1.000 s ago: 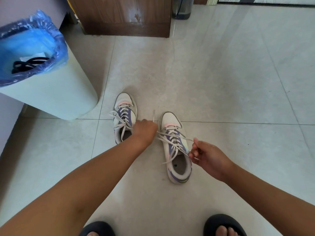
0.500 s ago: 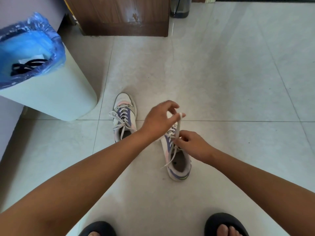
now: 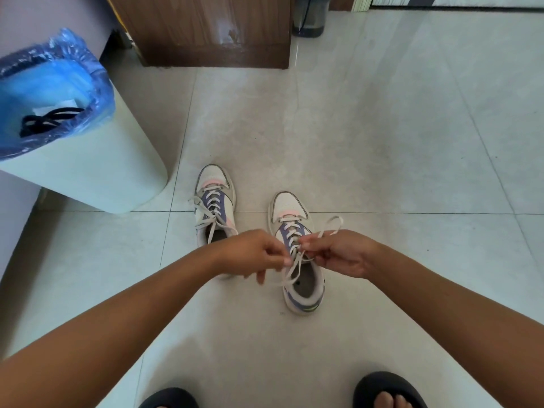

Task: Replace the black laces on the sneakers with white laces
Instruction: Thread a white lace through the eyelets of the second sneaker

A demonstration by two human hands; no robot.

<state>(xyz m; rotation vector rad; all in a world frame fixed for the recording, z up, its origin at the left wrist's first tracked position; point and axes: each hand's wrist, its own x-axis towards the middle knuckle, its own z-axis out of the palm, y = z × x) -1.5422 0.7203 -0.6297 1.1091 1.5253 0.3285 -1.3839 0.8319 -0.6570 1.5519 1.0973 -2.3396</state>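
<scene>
Head view: both hands, left hand (image 3: 250, 254) and right hand (image 3: 343, 254), have dropped lower, fingers pinching the white lace (image 3: 294, 260).

- The floor (image 3: 382, 142) is laid with large pale glossy tiles divided by thin dark grout lines, and soft daylight glints off it towards the top.
- A wooden cabinet (image 3: 206, 30) in brown veneer stands at the far side, with a scuffed pale patch on its face.
- A pale bin (image 3: 97, 178) lined with a blue plastic bag (image 3: 44, 83) stands at the left, just beside a light wall (image 3: 17, 25).
- A dark translucent container (image 3: 309, 16) sits on the floor beside the cabinet.
- A dark threshold strip (image 3: 456, 7) runs along the top right.
</scene>
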